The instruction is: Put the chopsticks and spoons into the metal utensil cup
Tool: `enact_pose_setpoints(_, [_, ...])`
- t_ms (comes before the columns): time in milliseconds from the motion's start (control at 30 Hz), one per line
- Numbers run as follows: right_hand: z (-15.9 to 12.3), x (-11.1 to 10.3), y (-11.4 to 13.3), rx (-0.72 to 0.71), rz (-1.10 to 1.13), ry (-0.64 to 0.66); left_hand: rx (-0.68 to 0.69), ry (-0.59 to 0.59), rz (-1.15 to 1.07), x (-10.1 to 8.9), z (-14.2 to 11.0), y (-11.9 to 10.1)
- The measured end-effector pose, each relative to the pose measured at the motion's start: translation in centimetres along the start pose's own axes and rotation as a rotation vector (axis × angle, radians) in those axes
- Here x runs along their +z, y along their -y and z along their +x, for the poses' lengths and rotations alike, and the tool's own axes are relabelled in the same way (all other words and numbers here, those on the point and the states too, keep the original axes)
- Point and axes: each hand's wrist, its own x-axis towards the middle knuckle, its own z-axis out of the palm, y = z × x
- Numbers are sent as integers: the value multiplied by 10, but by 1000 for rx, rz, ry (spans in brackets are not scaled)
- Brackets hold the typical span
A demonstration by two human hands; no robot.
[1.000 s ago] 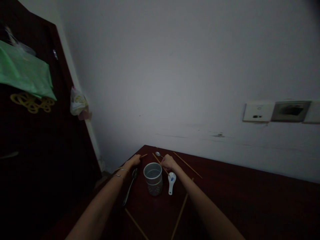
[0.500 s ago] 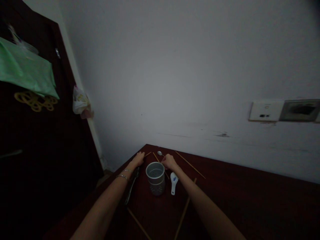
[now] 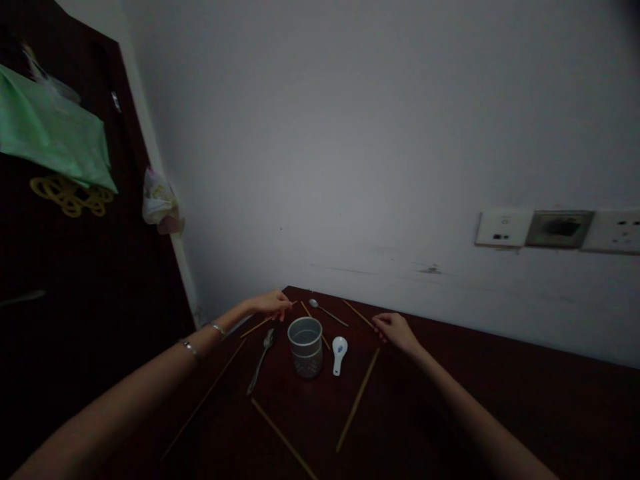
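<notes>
A grey metal cup with a perforated lower wall [image 3: 307,370] stands upright on the dark red table. Behind it on the left, my left hand [image 3: 271,305] is closed around a thin wooden chopstick [image 3: 254,329] that shows on both sides of the fingers. My right hand [image 3: 396,331], to the right of the cup, pinches another chopstick [image 3: 357,312] near the wall; its lower part is hidden by the hand. Between cup and right hand lies a white ceramic spoon [image 3: 339,348]. A long-handled metal spoon [image 3: 327,312] lies behind the cup.
A metal utensil [image 3: 260,367] lies left of the cup. More chopsticks lie around: one behind the cup [image 3: 306,309], one at right [image 3: 359,400], one in front [image 3: 283,437], one at left [image 3: 205,399]. The wall [image 3: 350,167] borders the table's back edge.
My right hand has left the metal spoon and moved right to the chopstick by the wall. My left arm has swung left, uncovering another chopstick. The view has shifted slightly.
</notes>
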Motion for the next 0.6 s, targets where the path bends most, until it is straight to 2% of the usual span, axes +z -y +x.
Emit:
enact_pose_setpoints(100, [-14, -29, -22, 3, 20, -93, 0, 142, -15, 8, -27, -11])
enact_pose_setpoints(267, [-30, -59, -51, 36, 14, -220, 28, 180, -112, 33, -46, -10])
enact_pose_setpoints(433, [-36, -63, -66, 22, 23, -291, 58, 135, -137, 46, -40, -4])
enact_pose_setpoints(600, [-36, -60, -64, 12, -11, -277, 34, 67, -141, 39, -34, -13])
